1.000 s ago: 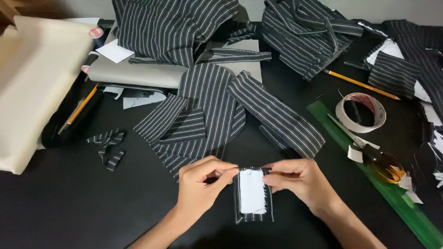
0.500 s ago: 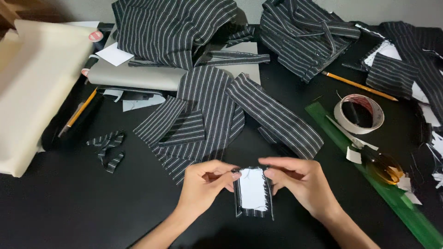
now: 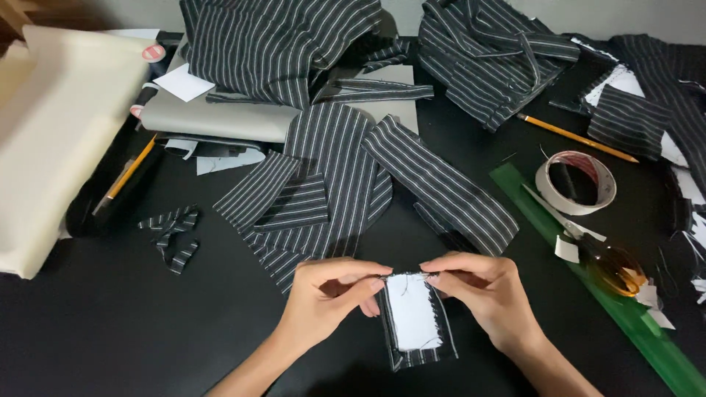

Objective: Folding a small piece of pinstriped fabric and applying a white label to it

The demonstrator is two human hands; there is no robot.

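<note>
A small striped fabric piece (image 3: 415,323) with a white lining patch on its face lies low at the middle of the black surface (image 3: 95,331), its top edge lifted between both hands. The left hand (image 3: 327,294) pinches the upper left corner, thumb and forefinger pressed together on the cloth, so its grip is clamped on the piece. The right hand (image 3: 489,290) pinches the upper right corner in the same way, fingertips closed on the frayed edge. The lower part of the piece rests flat on the surface between the two wrists.

Just above the hands spreads a fan of pinstriped fabric strips (image 3: 331,184), overlapping one another. To their left lie a few narrow striped scraps (image 3: 173,235). Further left, a cream fabric roll (image 3: 51,140) lies at the edge, with a yellow pencil (image 3: 129,173) beside it. To the right of the hands a green ruler (image 3: 625,309) runs diagonally, with a roll of tape (image 3: 577,184) just beside it and another pencil (image 3: 577,138) beyond. Heaps of striped cloth (image 3: 493,55) fill the far side.
</note>
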